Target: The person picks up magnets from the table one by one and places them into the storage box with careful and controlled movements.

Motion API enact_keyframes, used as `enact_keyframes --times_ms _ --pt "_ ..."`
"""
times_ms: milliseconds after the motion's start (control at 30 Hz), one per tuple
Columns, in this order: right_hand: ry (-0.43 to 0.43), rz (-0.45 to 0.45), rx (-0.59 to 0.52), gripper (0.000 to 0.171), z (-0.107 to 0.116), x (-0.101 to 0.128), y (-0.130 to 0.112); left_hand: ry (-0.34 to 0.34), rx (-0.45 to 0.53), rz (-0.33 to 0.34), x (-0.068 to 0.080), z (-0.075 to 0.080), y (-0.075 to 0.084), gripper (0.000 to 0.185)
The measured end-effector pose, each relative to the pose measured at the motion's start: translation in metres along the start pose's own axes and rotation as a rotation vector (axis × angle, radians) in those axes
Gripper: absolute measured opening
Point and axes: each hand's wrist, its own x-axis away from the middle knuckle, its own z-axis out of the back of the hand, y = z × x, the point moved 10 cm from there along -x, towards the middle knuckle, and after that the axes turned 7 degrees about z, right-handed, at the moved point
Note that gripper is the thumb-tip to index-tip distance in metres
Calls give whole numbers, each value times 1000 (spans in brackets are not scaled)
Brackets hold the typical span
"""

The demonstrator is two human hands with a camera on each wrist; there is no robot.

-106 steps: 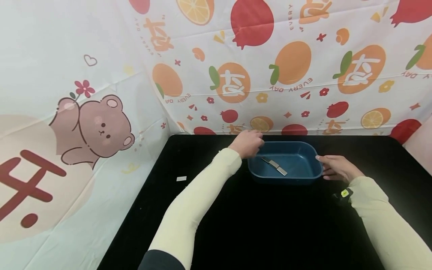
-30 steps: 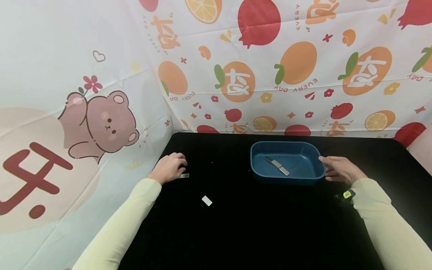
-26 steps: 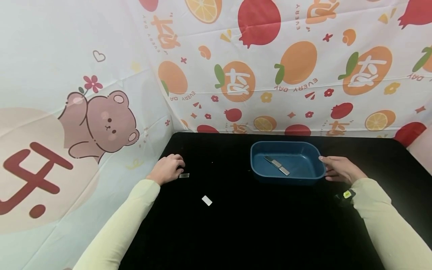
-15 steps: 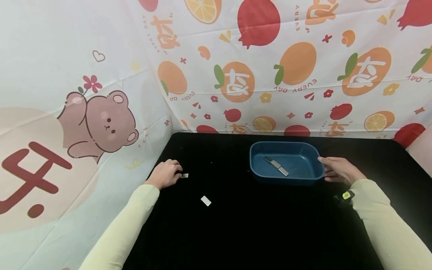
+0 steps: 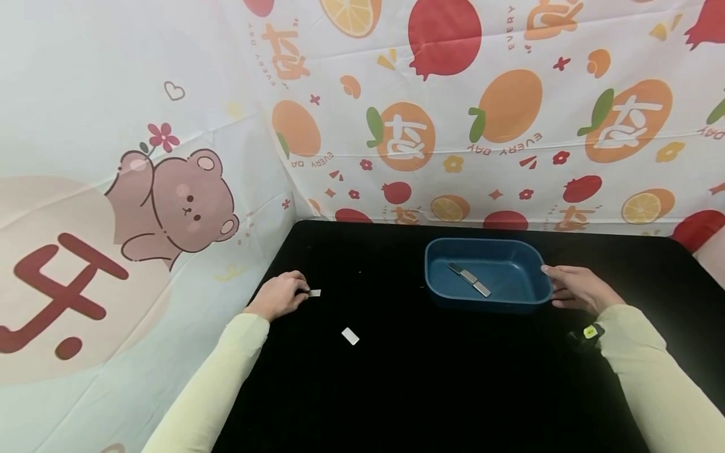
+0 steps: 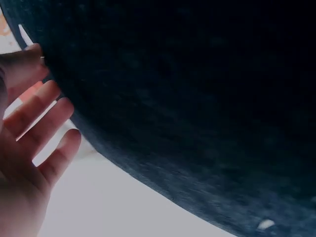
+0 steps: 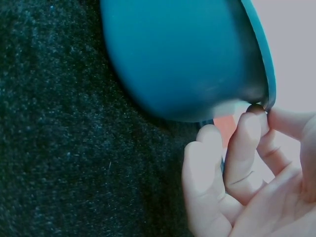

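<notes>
In the head view my left hand (image 5: 280,294) is at the left of the black table, thumb and fingertips pinching the end of a small flat whitish rectangular piece (image 5: 315,293). A pale sliver of that piece (image 6: 24,35) shows by the fingertips in the left wrist view. Another small white rectangular piece (image 5: 350,336) lies flat nearer the front. My right hand (image 5: 580,288) grips the right end of a blue plastic tray (image 5: 487,298), thumb at the rim and fingers curled beneath. Inside the tray, narrow grey and silver pieces (image 5: 469,279) lie end to end on a slant.
The black table (image 5: 396,390) reaches back to a fruit-printed cloth (image 5: 345,56). A bear-printed cloth (image 5: 187,207) hangs along its left edge. A small dark device with a yellow label (image 5: 591,331) sits by the right wrist.
The left hand has left the tray's far left side and come to the whitish piece at the table's left, where it has stayed. The right hand keeps its grip on the tray.
</notes>
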Motion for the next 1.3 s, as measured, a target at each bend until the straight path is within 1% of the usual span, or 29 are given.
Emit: enact_keyframes --times_ms 167,367,467,567,700,867,1100,1200,1300 --pt "-3 5 -3 43 0 0 0 18 -4 -4 0 2 5 7" --pt "0 10 9 44 2 -1 -1 29 -8 9 0 1 4 6" --pt "6 17 15 46 3 -1 -3 51 -33 22 0 3 3 5" --pt "9 14 10 49 2 -1 -3 72 -37 37 0 5 3 10" --pt "6 14 9 54 1 0 -2 86 -34 28 1 4 4 14" --pt "4 23 15 53 0 1 0 75 -8 39 2 3 3 11" --pt "17 27 17 56 3 1 -1 23 75 117 -1 2 -6 8" --pt "19 17 1 52 3 0 -1 18 85 126 -1 1 -8 8" --pt "22 8 -12 48 1 0 0 28 88 126 1 1 -9 7"
